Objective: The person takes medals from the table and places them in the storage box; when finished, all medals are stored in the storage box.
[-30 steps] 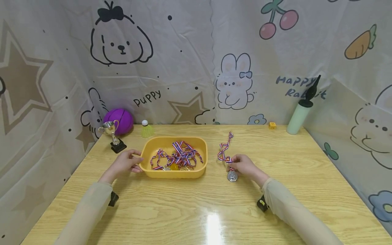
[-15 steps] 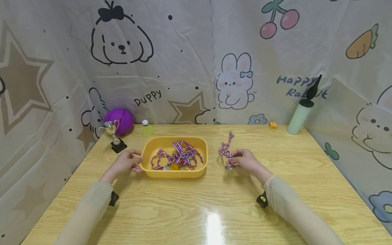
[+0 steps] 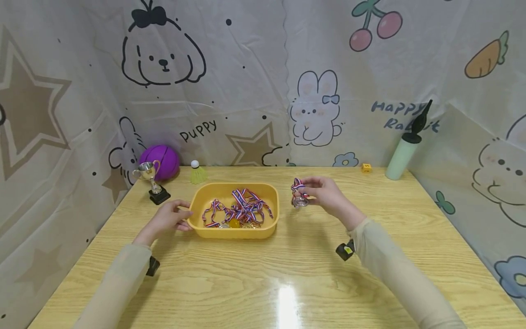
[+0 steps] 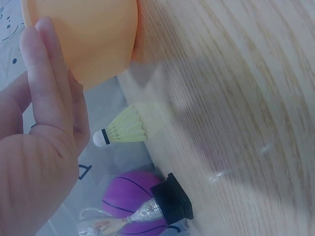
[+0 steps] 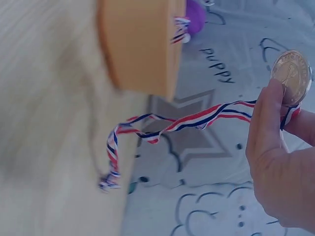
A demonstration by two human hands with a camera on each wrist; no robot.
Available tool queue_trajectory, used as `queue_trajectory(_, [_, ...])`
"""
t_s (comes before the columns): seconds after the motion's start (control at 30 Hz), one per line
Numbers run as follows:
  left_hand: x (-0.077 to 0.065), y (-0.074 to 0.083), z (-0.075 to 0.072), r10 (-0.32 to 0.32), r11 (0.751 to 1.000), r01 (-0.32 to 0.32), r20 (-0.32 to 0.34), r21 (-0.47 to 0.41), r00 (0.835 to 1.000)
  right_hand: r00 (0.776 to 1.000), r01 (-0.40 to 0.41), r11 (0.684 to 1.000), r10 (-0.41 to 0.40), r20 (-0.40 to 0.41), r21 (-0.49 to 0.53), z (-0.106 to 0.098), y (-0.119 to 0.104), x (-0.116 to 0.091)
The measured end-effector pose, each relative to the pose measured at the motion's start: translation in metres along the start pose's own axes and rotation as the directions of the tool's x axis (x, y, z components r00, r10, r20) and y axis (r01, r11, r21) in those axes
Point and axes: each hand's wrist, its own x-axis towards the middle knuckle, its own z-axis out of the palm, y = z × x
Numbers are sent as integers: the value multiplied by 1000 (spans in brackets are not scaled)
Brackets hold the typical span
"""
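Observation:
My right hand (image 3: pixel 328 194) pinches a silver-coloured medal (image 3: pixel 301 201) above the table, right of a yellow bin. Its red, white and blue ribbon (image 5: pixel 197 119) hangs down from the fingers in the right wrist view. The medal's round face (image 5: pixel 291 76) shows beside the fingertips there. My left hand (image 3: pixel 168 216) touches the left end of the yellow bin (image 3: pixel 234 234), with straight fingers (image 4: pixel 47 93) against its outer wall. Inside the bin lie several tangled striped ribbons (image 3: pixel 246 208) with medals (image 3: pixel 234 223) near the front wall.
Behind the left hand stand a small trophy cup (image 3: pixel 155 187), a purple ball (image 3: pixel 162 160) and a yellow shuttlecock (image 3: pixel 197 174). At the back right are a yellow cube (image 3: pixel 366 168) and a pale green pump (image 3: pixel 400 157). A printed curtain (image 3: pixel 255 91) borders the table.
My right hand has lifted the medal and its ribbon off the table, moving away from me and slightly left toward the bin. The left hand and the bin have stayed put.

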Motion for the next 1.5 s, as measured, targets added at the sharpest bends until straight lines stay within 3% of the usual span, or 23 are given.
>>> queue_trajectory(0.37, [0, 0, 0, 1, 1000, -1, -3, 13, 1000, 999, 48, 996, -48, -8, 70, 18, -52, 4])
queue_trajectory(0.97, [-2, 4, 0, -25, 1000, 25, -5, 5, 1000, 973, 229, 965, -227, -31, 129, 45, -117, 13])
queue_trajectory(1.17, [-2, 4, 1, -23, 1000, 23, -6, 5, 1000, 976, 216, 968, -218, 1, 131, 59, -103, 22])
queue_trajectory(1.33, [-2, 4, 1, -17, 1000, 17, -9, 11, 1000, 987, 159, 983, -161, 19, 87, 72, -67, 39])
queue_trajectory(1.5, [-3, 4, 1, -10, 1000, 10, -11, 13, 1000, 997, 82, 996, -82, -3, -38, 89, -28, 51])
